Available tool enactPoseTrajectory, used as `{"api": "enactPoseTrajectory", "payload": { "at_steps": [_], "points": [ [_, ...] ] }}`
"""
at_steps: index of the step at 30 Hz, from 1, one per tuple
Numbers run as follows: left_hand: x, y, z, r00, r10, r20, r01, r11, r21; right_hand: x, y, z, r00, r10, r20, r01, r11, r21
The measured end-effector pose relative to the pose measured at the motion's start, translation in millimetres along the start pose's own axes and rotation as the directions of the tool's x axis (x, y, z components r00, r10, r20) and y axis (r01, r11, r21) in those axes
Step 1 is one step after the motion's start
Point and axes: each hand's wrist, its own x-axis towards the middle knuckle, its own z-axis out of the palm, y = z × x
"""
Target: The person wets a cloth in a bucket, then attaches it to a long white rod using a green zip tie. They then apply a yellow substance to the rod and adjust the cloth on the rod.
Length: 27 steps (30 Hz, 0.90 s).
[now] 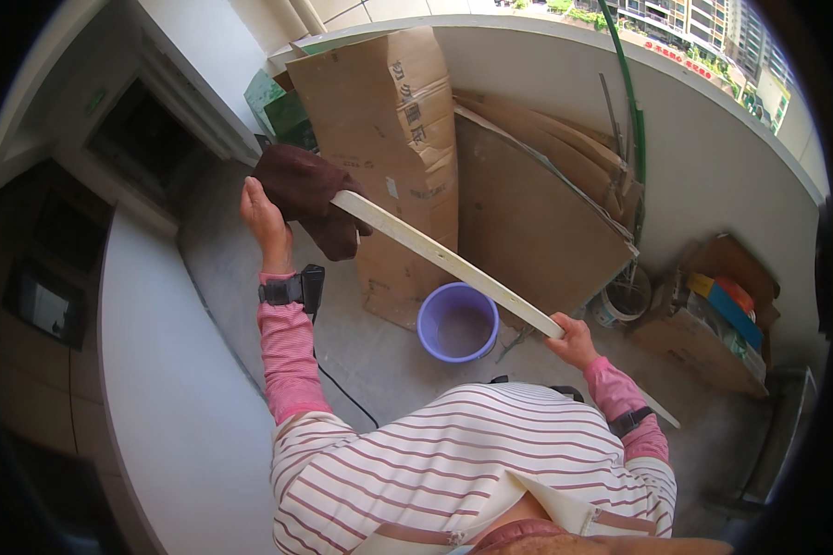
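My right hand [573,342] is closed around a long pale wooden strip [441,255], which slants up to the left across the view. A dark brown cloth [298,182] is bunched over the strip's far end and hangs down beside it. My left hand [266,220] is at the cloth's left side, its palm against the fabric and its fingers pointing up; what its hidden fingers do cannot be told. Below the middle of the strip, a purple plastic bucket [458,322] stands on the concrete floor.
Large cardboard sheets [382,139] lean on the balcony wall [722,139]. An open cardboard box [694,347] holding several things and a small white bucket [618,302] stand at the right. A pale panel [173,388] runs along the left. A black cable hangs near my left arm.
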Motion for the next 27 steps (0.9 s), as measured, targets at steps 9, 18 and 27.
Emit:
{"api": "enactPoseTrajectory", "payload": {
  "at_steps": [9,18,27],
  "points": [
    [-29,-14,-12,0.974,-0.222,-0.04,0.208,0.952,-0.222,-10,7,1,0.999,-0.034,0.008,0.034,0.999,-0.021],
    [-35,-33,-15,0.939,-0.289,0.185,0.343,0.827,-0.446,-7,1,3,0.999,-0.043,0.018,0.043,0.999,-0.013],
    [-30,-37,-19,0.909,-0.367,0.195,0.413,0.745,-0.523,-3,-18,10,0.998,-0.045,0.039,0.049,0.995,-0.087]
  ]
}}
